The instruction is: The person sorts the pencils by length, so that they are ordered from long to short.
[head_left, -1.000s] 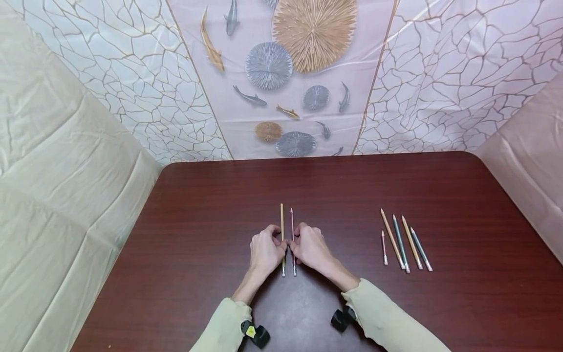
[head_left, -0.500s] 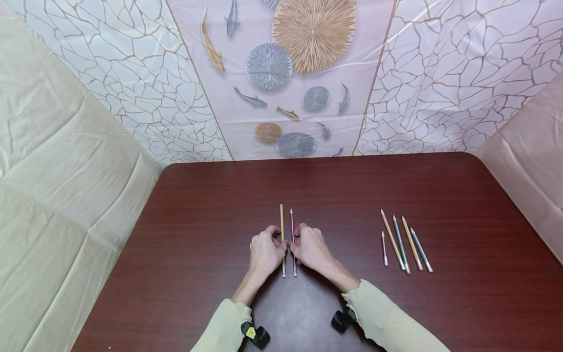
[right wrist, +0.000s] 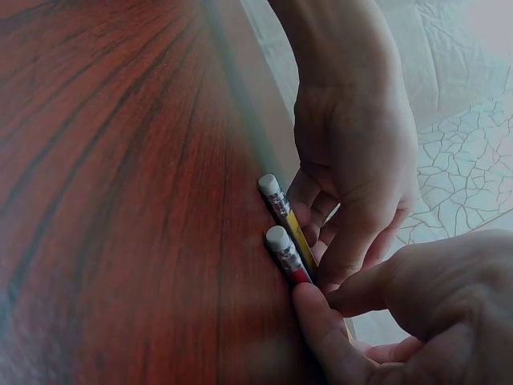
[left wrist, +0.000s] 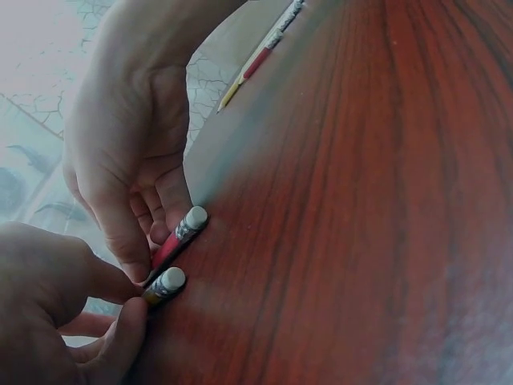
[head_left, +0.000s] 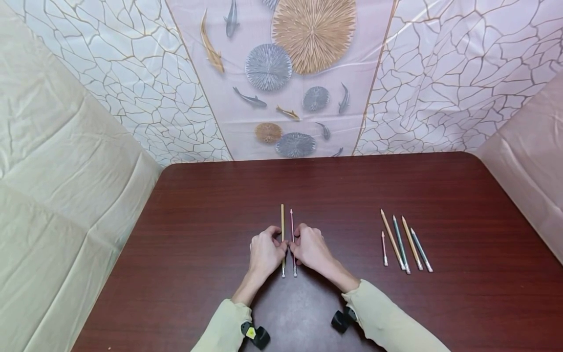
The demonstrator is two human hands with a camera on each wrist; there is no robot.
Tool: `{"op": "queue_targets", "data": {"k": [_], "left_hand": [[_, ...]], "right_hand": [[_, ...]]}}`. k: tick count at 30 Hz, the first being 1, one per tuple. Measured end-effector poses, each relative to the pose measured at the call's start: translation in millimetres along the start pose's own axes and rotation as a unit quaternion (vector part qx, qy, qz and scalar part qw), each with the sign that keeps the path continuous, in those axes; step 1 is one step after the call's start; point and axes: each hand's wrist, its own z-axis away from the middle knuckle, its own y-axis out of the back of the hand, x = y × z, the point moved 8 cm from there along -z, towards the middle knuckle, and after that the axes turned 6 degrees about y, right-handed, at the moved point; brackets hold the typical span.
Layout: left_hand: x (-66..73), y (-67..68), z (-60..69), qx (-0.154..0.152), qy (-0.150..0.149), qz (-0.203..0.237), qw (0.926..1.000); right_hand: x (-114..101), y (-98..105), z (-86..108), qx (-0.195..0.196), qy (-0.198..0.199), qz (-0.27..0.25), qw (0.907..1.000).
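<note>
A cloth-screened booth (head_left: 532,161): a wood-grain table (head_left: 211,195), plain drapes (head_left: 57,205) at 2 sides, a patterned hanging (head_left: 374,39) behind.

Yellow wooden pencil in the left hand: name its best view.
Head view: both ends of the yellow wooden pencil show, the left hand hiding part between. The wrist views show only its white eraser end, with more yellow barrel in the right one.

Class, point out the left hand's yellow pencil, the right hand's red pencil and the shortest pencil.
Yellow pencil (head_left: 283,221): head view, shaft's far half.
Red pencil (head_left: 292,225): head view, shaft's far half.
Shortest pencil (head_left: 384,248): head view, middle of shaft.
</note>
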Motion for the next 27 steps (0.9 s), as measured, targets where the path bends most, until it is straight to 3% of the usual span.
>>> {"op": "queue_targets", "data": {"k": [8, 27], "left_hand": [[0.2, 0.1, 0.1, 0.002, 0.006, 0.0, 1.0], [0.2, 1.9, 0.3, 0.007, 0.003, 0.005, 1.0]], "right_hand": [[-1.1, 1.0, -0.2, 0.003, 0.014, 0.005, 0.9999], [-0.5, 1.3, 0.3, 0.005, 0.005, 0.004, 1.0]]}}
